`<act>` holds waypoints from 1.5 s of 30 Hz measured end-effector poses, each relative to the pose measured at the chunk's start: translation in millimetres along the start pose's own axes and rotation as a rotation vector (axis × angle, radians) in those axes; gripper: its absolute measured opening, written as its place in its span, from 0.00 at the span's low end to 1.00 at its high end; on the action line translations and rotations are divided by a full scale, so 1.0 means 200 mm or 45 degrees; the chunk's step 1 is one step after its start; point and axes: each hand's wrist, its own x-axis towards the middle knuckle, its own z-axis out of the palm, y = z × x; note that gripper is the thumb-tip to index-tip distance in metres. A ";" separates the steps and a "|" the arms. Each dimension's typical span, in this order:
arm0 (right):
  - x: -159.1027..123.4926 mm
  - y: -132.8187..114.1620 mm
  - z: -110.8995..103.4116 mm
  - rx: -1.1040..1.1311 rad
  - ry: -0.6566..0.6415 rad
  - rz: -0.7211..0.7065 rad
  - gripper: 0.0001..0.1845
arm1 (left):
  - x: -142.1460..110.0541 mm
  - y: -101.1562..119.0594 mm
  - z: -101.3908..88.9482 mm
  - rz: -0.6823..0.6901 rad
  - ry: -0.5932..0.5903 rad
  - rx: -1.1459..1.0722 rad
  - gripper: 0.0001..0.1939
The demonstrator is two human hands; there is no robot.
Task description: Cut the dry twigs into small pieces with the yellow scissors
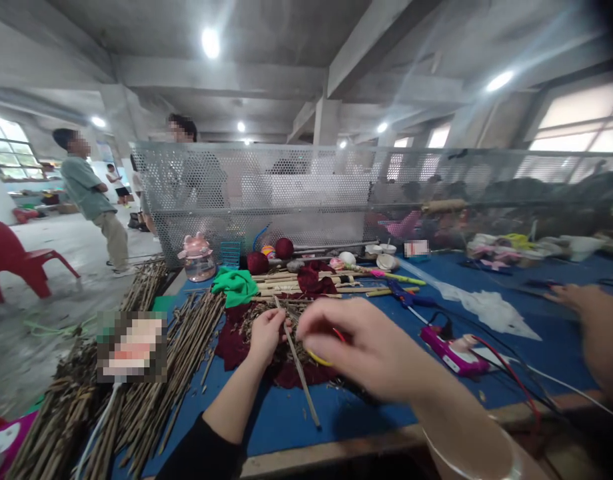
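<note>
As seen from the head view, pinches a thin stick (301,371) between the fingers of the left hand (265,335), slanting it over a dark red cloth (229,348), probably spread to catch dry scraps (250,325). Curls the right hand (359,343) close by, near a red-and-yellow thing (320,360); cannot tell through blur whether gripping it. Has loose sticks (191,333) lying leftward on the desk (271,427), seemingly for easy reach.

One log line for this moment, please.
Left hand: holds thin, straight brown stick | Right hand: at curved red-and-yellow handles, grip unclear | Under: dark-red cloth, dry brown scraps
</note>
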 end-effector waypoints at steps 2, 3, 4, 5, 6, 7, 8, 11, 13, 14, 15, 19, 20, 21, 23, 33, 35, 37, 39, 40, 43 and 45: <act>0.02 0.12 0.04 -0.201 0.032 0.203 0.08 | 0.01 0.00 0.00 -0.002 0.009 0.000 0.16; 0.03 0.20 0.07 -0.373 0.039 0.350 0.06 | 0.01 -0.01 0.00 -0.005 0.011 0.002 0.16; 0.03 0.28 0.11 -0.505 0.025 0.452 0.04 | 0.01 -0.01 0.00 -0.006 0.009 0.007 0.15; 0.02 0.36 0.14 -0.564 -0.013 0.502 0.06 | 0.01 -0.01 0.00 -0.006 0.003 0.013 0.15; 0.02 0.43 0.18 -0.572 -0.067 0.525 0.11 | 0.01 -0.02 0.00 -0.006 -0.001 0.022 0.15; 0.01 0.48 0.21 -0.580 -0.103 0.545 0.15 | 0.01 -0.02 0.00 -0.009 -0.003 0.032 0.15; 0.01 0.52 0.24 -0.595 -0.106 0.549 0.19 | 0.01 -0.02 0.00 -0.014 -0.003 0.041 0.15; 0.04 0.58 0.27 -0.603 -0.120 0.667 0.22 | 0.00 -0.01 0.00 -0.028 0.009 0.055 0.16; 0.07 0.58 0.26 -0.594 -0.115 0.750 0.22 | 0.00 0.00 0.00 -0.033 0.010 0.058 0.16; 0.08 0.58 0.25 -0.585 -0.096 0.776 0.22 | 0.00 0.00 0.00 -0.036 0.009 0.057 0.16; 0.08 0.57 0.23 -0.573 -0.068 0.786 0.22 | 0.00 0.00 0.00 -0.041 0.008 0.054 0.17; 0.08 0.55 0.18 -0.462 0.022 0.669 0.30 | -0.01 0.01 0.01 -0.061 -0.023 0.053 0.17; 0.08 0.55 0.17 -0.413 0.021 0.611 0.31 | -0.02 0.01 0.01 -0.066 -0.039 0.055 0.17; 0.08 0.56 0.17 -0.362 0.017 0.544 0.29 | -0.02 0.01 0.02 -0.070 -0.056 0.054 0.17; 0.09 0.56 0.19 -0.251 0.003 0.416 0.26 | -0.03 0.01 0.02 -0.075 -0.083 0.037 0.18; 0.19 0.48 0.24 -0.043 -0.147 0.345 0.32 | -0.03 0.02 0.02 0.011 -0.185 -0.008 0.20; 0.20 0.48 0.24 -0.090 -0.148 0.316 0.30 | -0.03 0.02 0.02 0.044 -0.203 -0.002 0.18; 0.20 0.49 0.25 -0.082 -0.135 0.274 0.27 | -0.03 0.02 0.01 0.063 -0.217 0.013 0.18; 0.19 0.50 0.27 -0.015 -0.105 0.239 0.24 | -0.03 0.01 0.01 0.061 -0.220 0.032 0.18; 0.18 0.50 0.29 0.033 -0.092 0.226 0.22 | -0.03 0.01 0.02 0.059 -0.215 0.039 0.19; 0.16 0.50 0.32 0.163 -0.070 0.198 0.21 | -0.03 0.00 0.02 0.084 -0.191 0.067 0.20; 0.16 0.49 0.33 0.205 -0.049 0.189 0.21 | -0.03 0.00 0.03 0.111 -0.172 0.101 0.20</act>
